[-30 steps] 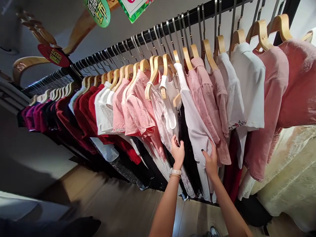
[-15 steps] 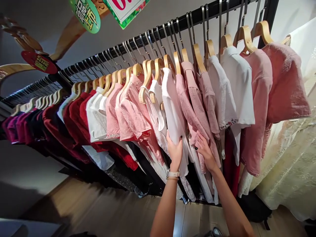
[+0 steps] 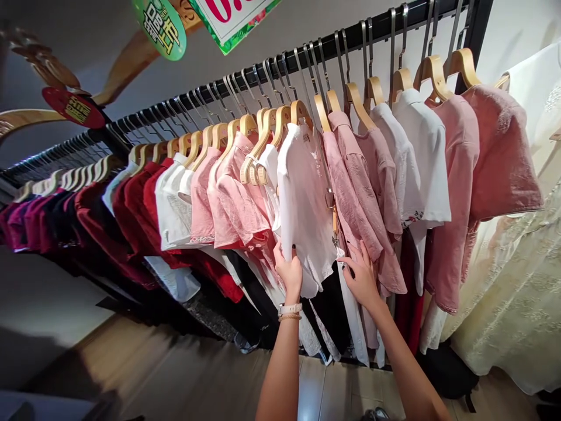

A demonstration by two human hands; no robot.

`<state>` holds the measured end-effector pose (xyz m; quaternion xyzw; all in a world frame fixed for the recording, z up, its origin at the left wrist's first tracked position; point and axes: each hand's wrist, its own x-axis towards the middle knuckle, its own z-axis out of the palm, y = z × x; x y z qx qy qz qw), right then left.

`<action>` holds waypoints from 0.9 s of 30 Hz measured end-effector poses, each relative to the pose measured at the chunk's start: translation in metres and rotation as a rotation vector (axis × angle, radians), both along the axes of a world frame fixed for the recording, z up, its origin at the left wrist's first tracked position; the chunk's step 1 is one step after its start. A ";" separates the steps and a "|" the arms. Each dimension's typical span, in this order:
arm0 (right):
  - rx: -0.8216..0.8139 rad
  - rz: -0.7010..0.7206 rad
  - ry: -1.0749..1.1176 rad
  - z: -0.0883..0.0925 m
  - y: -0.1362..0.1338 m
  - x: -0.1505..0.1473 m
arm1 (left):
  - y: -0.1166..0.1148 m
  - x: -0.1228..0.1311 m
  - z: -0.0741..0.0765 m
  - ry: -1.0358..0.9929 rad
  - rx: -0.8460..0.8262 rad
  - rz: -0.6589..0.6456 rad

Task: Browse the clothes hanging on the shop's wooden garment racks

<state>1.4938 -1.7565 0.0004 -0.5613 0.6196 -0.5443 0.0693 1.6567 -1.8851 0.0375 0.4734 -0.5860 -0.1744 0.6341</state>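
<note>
In the head view a white blouse (image 3: 307,216) hangs on the rack with its front turned partly toward me. My left hand (image 3: 289,272) pinches its sleeve near the lower end, thumb on top. To the right, my right hand (image 3: 360,275) rests with spread fingers against the lower part of a pink long-sleeved shirt (image 3: 350,199). A gap has formed between the two garments, where a small clip (image 3: 335,234) and light trousers (image 3: 350,307) show. Several wooden hangers (image 3: 322,112) hold the tops from above.
A black rail (image 3: 350,36) crosses the view, crowded with pink, white, red and dark clothes. A cream lace garment (image 3: 495,292) hangs at far right, above a black bag (image 3: 451,374). Sale signs (image 3: 232,20) hang at upper left. Below lies a wooden floor (image 3: 193,374).
My left hand has moved left with the white blouse's sleeve, turning the blouse's front into view. The gap beside the pink shirt has widened, while my right hand stays against the shirt.
</note>
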 end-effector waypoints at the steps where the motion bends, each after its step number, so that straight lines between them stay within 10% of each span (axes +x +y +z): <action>1: 0.044 -0.025 0.059 -0.003 -0.001 0.002 | 0.001 0.001 0.000 0.001 0.001 -0.007; 9: 0.046 -0.110 0.154 -0.015 -0.004 0.003 | 0.007 0.004 0.004 0.001 0.012 -0.072; 15: -0.426 -0.243 0.047 -0.015 0.008 0.005 | 0.007 0.002 0.002 -0.029 0.021 -0.068; 20: -0.551 -0.352 -0.098 -0.013 0.012 0.018 | 0.030 -0.019 -0.019 -0.016 -0.352 0.174; 23: -0.572 -0.394 -0.232 -0.012 0.011 0.026 | 0.055 -0.040 -0.038 -0.154 -0.458 -0.191; 27: -0.464 -0.095 -0.499 -0.010 0.010 0.032 | 0.072 -0.061 -0.048 -0.043 -0.036 -0.618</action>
